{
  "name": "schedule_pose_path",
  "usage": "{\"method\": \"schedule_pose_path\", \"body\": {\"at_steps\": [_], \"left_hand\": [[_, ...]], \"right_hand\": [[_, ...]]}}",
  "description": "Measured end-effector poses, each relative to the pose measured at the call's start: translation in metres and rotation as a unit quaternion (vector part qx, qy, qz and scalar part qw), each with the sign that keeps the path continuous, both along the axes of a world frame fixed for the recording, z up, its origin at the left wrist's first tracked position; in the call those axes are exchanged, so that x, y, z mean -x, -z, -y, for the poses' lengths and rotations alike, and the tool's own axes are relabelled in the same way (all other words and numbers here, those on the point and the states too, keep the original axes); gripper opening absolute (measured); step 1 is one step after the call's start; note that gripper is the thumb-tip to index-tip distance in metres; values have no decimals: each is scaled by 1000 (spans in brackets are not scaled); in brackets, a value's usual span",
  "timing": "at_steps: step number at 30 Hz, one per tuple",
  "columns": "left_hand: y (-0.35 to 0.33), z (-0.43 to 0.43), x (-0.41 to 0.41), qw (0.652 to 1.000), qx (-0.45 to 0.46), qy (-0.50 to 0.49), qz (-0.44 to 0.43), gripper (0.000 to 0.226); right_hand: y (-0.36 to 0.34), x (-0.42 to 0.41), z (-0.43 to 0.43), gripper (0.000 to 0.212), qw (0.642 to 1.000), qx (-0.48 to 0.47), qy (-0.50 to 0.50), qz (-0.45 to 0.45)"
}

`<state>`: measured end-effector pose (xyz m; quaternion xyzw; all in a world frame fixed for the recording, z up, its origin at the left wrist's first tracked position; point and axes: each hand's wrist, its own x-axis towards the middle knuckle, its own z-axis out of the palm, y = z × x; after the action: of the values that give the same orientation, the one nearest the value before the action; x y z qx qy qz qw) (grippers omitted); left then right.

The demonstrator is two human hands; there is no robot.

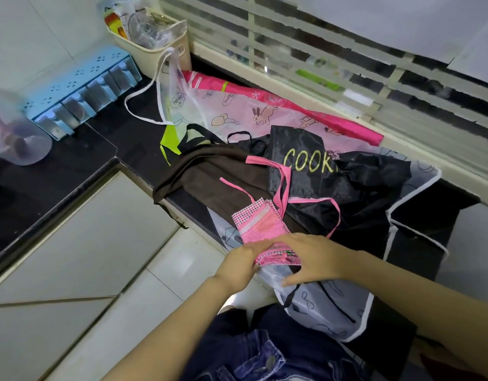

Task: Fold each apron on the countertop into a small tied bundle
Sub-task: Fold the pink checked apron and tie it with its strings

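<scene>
A pink checked apron [260, 225], folded into a narrow strip, lies at the counter's front edge on top of the other aprons. Its pink ties [284, 182] trail loose over the black fabric. My left hand [244, 264] grips the strip's near end from the left. My right hand [310, 255] lies flat across that end with straight fingers. Beneath and behind lie a brown apron [207, 171], a black apron lettered "COOK" [309, 160], a translucent pink printed apron [237, 111] and a clear white-trimmed apron [331, 306] hanging over the edge.
A cream basket [155, 48] of packets stands at the back by the slatted window. A blue spice rack [80, 89] and a clear plastic jug [14, 138] stand at the left on the black counter [58, 171]. White floor tiles lie below.
</scene>
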<state>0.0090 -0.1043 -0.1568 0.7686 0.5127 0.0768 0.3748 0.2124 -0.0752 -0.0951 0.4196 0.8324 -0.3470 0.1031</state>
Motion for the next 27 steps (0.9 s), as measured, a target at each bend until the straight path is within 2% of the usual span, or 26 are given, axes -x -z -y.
{"method": "schedule_pose_path", "body": {"at_steps": [3,5,7,11,14,16,19,23,25,27], "left_hand": [[-4,-10,3,998,47,-38,14,46],[-6,-16,3,995,62,-67,41,28],[-8,-19,1,983,94,-132,90,25],[-8,-23,-2,924,140,-307,182,39],[-2,-24,-5,898,133,-370,195,46],[1,-24,-8,889,128,-395,194,40],[5,-27,-10,877,127,-429,178,17],[2,-34,-14,875,112,-450,142,26],[-4,-39,-16,889,84,-431,131,33],[-5,-46,-14,906,60,-407,104,29]], "right_hand": [[16,3,-1,52,999,-20,40,-18],[20,3,-13,31,991,8,112,-71],[19,6,-25,22,979,33,164,-112],[31,14,-44,28,972,31,219,-78],[37,22,-49,35,967,22,246,-63],[40,28,-53,39,968,7,245,-42],[43,36,-59,47,970,-10,241,13],[41,46,-64,45,977,-50,180,106],[38,49,-66,47,977,-68,155,131],[36,50,-67,48,977,-71,147,139]]}}
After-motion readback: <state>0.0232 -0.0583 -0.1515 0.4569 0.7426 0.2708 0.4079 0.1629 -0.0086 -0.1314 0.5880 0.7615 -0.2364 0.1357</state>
